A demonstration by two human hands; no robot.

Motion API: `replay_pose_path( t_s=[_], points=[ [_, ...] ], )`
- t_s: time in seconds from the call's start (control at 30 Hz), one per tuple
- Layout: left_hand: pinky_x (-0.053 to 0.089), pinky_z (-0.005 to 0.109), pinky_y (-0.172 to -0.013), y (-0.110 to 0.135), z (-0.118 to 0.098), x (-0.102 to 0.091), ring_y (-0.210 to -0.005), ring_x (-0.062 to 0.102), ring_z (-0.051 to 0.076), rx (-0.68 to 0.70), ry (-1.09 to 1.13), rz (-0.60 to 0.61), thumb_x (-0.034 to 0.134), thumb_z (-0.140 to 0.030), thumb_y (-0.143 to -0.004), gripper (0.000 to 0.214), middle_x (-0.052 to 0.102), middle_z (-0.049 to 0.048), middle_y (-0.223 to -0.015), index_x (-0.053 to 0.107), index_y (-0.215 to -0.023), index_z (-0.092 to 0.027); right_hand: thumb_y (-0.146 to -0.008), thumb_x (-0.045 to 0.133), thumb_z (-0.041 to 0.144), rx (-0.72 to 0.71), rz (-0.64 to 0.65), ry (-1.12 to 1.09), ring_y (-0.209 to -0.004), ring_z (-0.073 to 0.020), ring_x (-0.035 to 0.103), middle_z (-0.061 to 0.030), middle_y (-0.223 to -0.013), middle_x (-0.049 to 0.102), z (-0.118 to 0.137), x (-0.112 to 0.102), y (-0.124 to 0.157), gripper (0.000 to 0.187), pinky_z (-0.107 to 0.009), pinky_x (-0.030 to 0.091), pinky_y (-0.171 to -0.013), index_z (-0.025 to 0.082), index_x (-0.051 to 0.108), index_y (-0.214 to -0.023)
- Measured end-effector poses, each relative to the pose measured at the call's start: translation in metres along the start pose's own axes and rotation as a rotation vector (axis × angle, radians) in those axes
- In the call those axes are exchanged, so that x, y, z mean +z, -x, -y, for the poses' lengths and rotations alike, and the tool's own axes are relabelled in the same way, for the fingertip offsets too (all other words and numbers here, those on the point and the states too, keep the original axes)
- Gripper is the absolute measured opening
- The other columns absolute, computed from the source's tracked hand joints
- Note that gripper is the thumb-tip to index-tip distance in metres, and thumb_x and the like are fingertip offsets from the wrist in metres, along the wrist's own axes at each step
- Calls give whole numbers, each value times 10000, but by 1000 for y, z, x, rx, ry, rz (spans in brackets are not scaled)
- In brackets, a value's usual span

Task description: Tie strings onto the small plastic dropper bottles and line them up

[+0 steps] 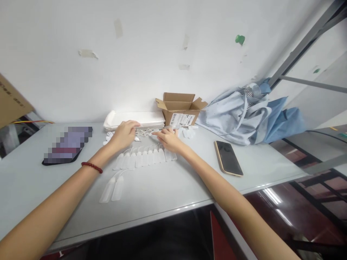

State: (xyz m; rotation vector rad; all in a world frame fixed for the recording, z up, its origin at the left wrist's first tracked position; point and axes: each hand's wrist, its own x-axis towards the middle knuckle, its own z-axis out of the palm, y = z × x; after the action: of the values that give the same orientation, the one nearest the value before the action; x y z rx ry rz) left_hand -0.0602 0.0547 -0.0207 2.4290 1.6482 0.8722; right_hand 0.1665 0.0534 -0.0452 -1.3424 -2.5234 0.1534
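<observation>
My left hand (124,135) reaches over the table's back part, fingers stretched to the right in front of a white stack of flat sheets or bags (149,118). My right hand (169,140) is lowered to a loose heap of small white pieces with thin cords or tubes (146,132), fingers apart and touching or just above it. Nothing held shows in either hand. Below them lies a row of several translucent white flat bottle-like pieces (148,158), each with a thin tube. Two more such pieces (117,187) lie nearer the front edge.
An open cardboard box (179,106) stands by the wall, with small clear plastic bits (188,133) before it. Light blue cloth bags (235,115) are heaped at the right. One phone (230,159) lies right, another blurred-out phone-like device (67,146) left.
</observation>
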Motion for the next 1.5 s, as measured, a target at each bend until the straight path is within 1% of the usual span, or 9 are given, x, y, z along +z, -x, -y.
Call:
replay_pose_path(
  t_s=[0.17, 0.33, 0.47, 0.7, 0.8, 0.93, 1.13, 1.37, 1.5],
  points=[
    [482, 336, -898, 22, -6, -15, -989, 624, 223, -241, 227, -116, 421, -254, -818, 385, 659, 66, -1210, 694, -1075, -166, -996, 300, 291, 38, 16, -6, -1052, -290, 428, -134, -1088, 559, 0, 4, 0, 383, -519, 293, -915, 304, 555, -1282],
    [505, 299, -677, 25, -11, -17, -734, 639, 196, -473, 526, -164, 562, -322, -757, 379, 732, 75, -959, 719, -1067, -170, -998, 275, 358, 51, -8, 22, -1023, -296, 430, -137, -1022, 563, -3, 5, 1, 397, -572, 274, -918, 279, 607, -1201],
    [490, 294, -686, 27, -20, -20, -701, 627, 173, -548, 706, -151, 639, -307, -710, 330, 731, 76, -858, 739, -983, -149, -994, 281, 366, 50, -17, 42, -1012, -302, 433, -142, -987, 570, -5, 7, 2, 404, -589, 253, -920, 248, 652, -1103],
    [495, 311, -769, 31, -30, -19, -789, 638, 177, -478, 872, -80, 742, -351, -665, 274, 722, 83, -900, 734, -849, -147, -935, 453, 285, 73, -96, -14, -1002, -295, 472, -127, -971, 619, -6, 2, 4, 241, -489, 293, -900, 229, 658, -1049],
    [499, 318, -750, 32, -32, -16, -708, 631, 160, -482, 826, -49, 767, -355, -644, 255, 723, 69, -862, 731, -800, -157, -891, 509, 238, 41, -187, -197, -959, -251, 503, -84, -912, 634, -2, -5, 10, 168, -388, 338, -867, 206, 644, -986],
    [499, 314, -690, 35, -37, -17, -630, 608, 152, -438, 764, 17, 760, -386, -656, 252, 690, 37, -720, 723, -777, -168, -851, 545, 226, -98, -272, -500, -874, -182, 538, -31, -860, 626, 9, -13, 22, 72, -295, 385, -805, 194, 605, -873],
    [466, 280, -597, 41, -48, -23, -584, 589, 145, -348, 721, 155, 729, -391, -696, 218, 628, 1, -597, 692, -743, -182, -848, 569, 264, -159, -281, -650, -810, -150, 558, -15, -833, 615, 26, -17, 33, 70, -264, 412, -726, 197, 591, -843],
    [505, 280, -616, 43, -52, -22, -603, 619, 142, -336, 778, 174, 742, -385, -697, 250, 669, 8, -675, 647, -807, -182, -846, 576, 240, -175, -276, -656, -792, -149, 572, -11, -814, 621, 27, -19, 36, 53, -277, 424, -749, 197, 579, -814],
    [525, 291, -652, 44, -53, -21, -637, 640, 147, -298, 799, 173, 665, -430, -783, 261, 702, 37, -747, 660, -830, -173, -846, 553, 202, -193, -264, -625, -787, -153, 570, -17, -815, 630, 27, -20, 37, 41, -284, 424, -753, 194, 580, -816]
  ],
)
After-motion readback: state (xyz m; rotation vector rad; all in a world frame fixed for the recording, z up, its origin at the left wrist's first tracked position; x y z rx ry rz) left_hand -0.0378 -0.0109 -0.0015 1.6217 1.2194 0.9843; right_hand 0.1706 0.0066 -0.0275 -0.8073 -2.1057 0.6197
